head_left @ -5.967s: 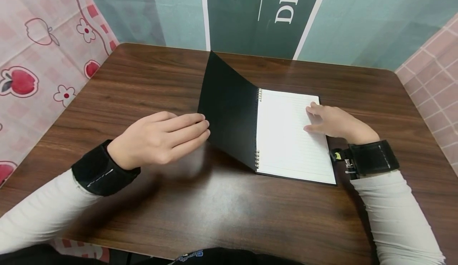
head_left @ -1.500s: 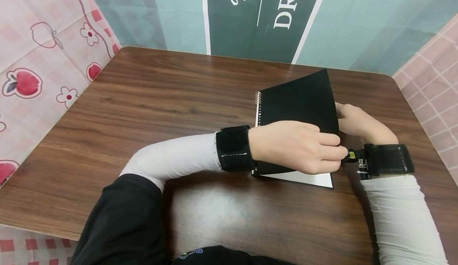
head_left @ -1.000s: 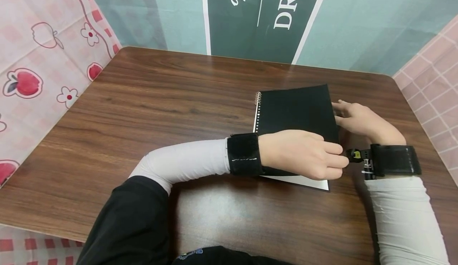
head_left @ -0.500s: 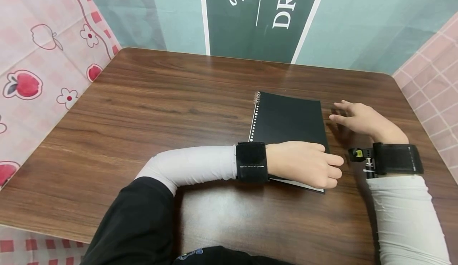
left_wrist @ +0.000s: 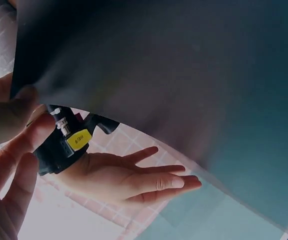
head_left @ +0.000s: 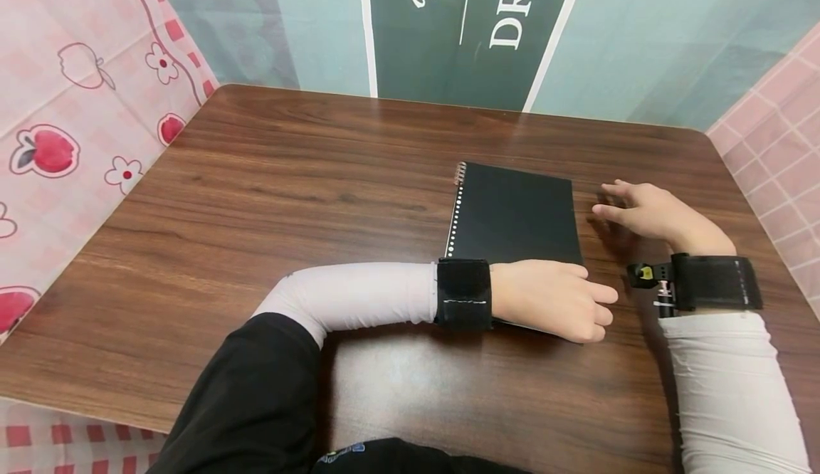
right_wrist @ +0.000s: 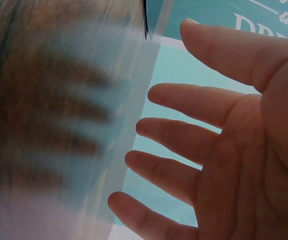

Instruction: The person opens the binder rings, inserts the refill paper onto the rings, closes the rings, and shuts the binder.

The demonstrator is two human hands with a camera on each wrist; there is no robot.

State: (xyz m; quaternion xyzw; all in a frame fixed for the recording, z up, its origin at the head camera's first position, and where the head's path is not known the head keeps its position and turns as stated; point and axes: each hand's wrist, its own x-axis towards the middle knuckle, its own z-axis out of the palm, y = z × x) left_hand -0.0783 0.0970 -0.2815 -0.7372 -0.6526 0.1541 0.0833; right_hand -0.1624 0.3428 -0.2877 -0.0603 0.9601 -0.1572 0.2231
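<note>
Now notebook [head_left: 515, 214] shut flat — left hand [head_left: 554, 299] resting loose on its corner, right hand [head_left: 650, 211] spread beside.

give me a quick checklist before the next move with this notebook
1. Notebook cover shut and flat: ok.
2. Notebook fully on the table, clear of its edges: ok.
3. Left hand rests on the near right corner, fingers relaxed: ok.
4. Right hand open, beside the notebook and apart from it: ok.
5. Spiral binding undamaged: cannot tell.
</note>
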